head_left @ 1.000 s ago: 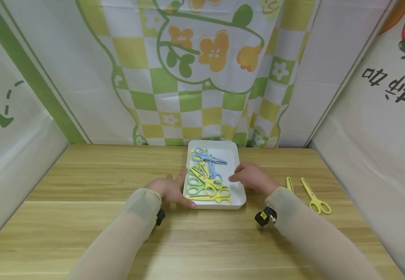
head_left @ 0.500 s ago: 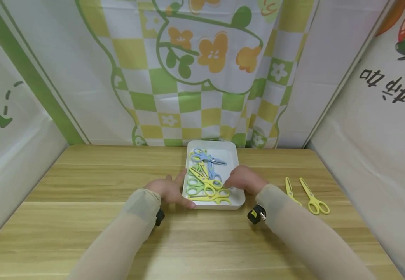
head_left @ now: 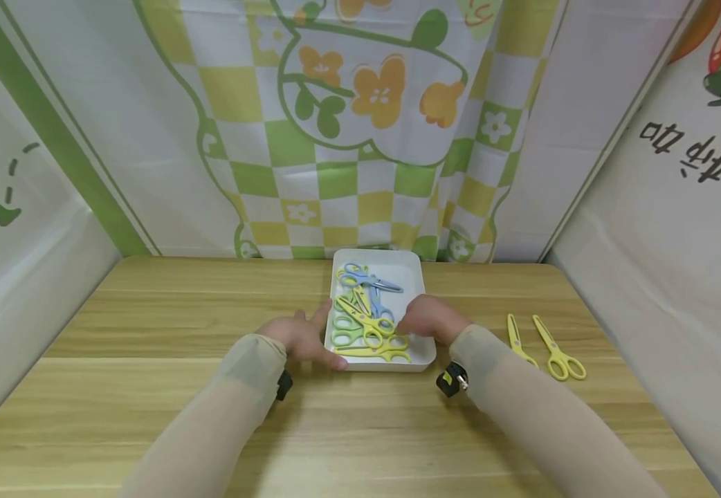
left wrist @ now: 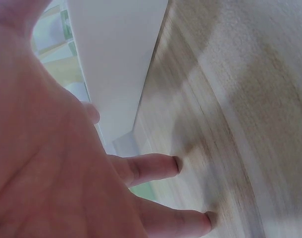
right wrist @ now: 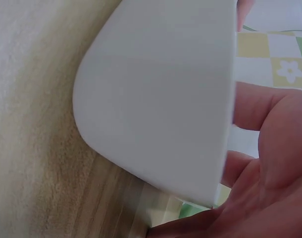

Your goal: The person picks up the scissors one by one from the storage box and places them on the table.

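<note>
A white tray [head_left: 409, 268] stands near the table's back edge, holding several scissors in a loose pile. Blue scissors [head_left: 351, 279] lie at its far end, green scissors [head_left: 343, 337] at the left, and yellow scissors [head_left: 367, 325] across the middle. More yellow scissors [head_left: 391, 353] lie along the near end. My left hand [head_left: 298, 339] touches the tray's left side and near corner, fingers spread. In the left wrist view, two straight fingers reach past the tray wall. My right hand [head_left: 432, 319] dips over the right rim beside the yellow handles; the tray wall [right wrist: 156, 99] hides its fingertips.
On the table [head_left: 167, 387], right of the tray, lie two more pairs of yellow scissors [head_left: 562, 365], one [head_left: 515, 335] partly covered by the right sleeve. A checked curtain [head_left: 342, 180] hangs just behind the tray, with printed fabric walls at both sides.
My right hand has moved left and further into the tray, toward the yellow handles. The left hand and the scissors stay where they were.
</note>
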A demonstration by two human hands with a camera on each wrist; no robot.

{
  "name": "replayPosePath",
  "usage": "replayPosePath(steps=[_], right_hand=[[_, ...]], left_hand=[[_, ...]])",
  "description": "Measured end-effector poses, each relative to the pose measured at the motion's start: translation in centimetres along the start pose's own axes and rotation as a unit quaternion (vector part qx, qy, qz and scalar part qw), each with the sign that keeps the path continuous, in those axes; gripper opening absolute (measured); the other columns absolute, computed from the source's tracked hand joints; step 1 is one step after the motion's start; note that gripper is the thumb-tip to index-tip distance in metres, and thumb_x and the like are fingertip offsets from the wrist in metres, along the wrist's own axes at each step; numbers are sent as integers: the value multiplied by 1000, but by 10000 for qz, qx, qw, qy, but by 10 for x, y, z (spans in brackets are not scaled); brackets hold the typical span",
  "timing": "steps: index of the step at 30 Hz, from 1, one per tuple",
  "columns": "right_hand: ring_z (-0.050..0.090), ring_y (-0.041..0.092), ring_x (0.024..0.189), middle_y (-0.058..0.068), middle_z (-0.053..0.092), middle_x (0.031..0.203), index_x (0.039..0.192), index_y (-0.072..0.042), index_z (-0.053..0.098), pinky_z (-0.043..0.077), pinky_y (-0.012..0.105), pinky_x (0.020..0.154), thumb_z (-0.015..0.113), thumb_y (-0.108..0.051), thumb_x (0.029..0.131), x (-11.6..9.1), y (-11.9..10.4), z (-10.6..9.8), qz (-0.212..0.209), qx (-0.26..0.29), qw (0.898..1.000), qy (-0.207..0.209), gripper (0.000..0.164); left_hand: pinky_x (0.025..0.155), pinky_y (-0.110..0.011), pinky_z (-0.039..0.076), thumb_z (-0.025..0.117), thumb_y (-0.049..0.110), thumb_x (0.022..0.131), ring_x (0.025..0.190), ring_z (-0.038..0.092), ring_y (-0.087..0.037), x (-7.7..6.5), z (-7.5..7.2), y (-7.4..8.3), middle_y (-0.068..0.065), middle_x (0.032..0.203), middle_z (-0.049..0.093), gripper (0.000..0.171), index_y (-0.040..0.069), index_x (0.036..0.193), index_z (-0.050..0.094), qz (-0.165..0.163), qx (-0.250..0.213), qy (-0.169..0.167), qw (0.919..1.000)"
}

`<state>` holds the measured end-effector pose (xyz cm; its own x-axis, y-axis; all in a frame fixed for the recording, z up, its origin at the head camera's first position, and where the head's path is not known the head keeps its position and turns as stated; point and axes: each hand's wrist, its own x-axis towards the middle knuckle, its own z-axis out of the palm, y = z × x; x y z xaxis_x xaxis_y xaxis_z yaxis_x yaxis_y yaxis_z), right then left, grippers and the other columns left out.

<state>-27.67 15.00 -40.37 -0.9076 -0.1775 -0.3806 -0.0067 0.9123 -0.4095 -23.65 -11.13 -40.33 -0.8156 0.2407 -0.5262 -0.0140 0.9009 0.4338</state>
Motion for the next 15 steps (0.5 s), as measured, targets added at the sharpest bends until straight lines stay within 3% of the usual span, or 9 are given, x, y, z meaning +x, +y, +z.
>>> replayPosePath(steps=[5, 8, 12, 15], right_hand=[[57, 25, 93, 11, 65, 107, 109, 1, 69, 48, 41, 87, 66, -20, 83, 0, -3, 0, 127, 144, 9998, -30, 33], [56, 25, 98, 11, 65, 114, 114, 1, 69, 46, 43, 93, 66, -27, 87, 0, -6, 0, 132, 268, 9995, -62, 39], [57, 23, 91, 8, 66, 101, 98, -4, 72, 47, 40, 88, 69, -32, 89, 1, -8, 2, 34, 172, 9998, -32, 30], [57, 22, 82, 7, 64, 87, 84, -5, 69, 48, 38, 78, 68, -24, 87, 1, -9, 3, -14, -20, 10000, 64, 20]], left_hand=[[107, -70, 18, 78, 77, 59, 140, 15, -56, -3, -1, 2, -34, 159, 4, 141, 32, 160, -9, 39, 38, -15, 10000], [108, -69, 18, 78, 75, 63, 141, 14, -56, -6, -2, 3, -35, 158, 5, 138, 29, 160, -8, 79, 42, -18, 10000], [108, -68, 19, 78, 71, 68, 141, 14, -55, -7, -2, 3, -35, 158, 5, 134, 28, 161, -8, 134, 72, 12, 9999], [108, -67, 20, 78, 70, 69, 141, 16, -55, -7, -2, 3, -35, 158, 6, 132, 28, 161, -7, 135, 78, 40, 9999]])
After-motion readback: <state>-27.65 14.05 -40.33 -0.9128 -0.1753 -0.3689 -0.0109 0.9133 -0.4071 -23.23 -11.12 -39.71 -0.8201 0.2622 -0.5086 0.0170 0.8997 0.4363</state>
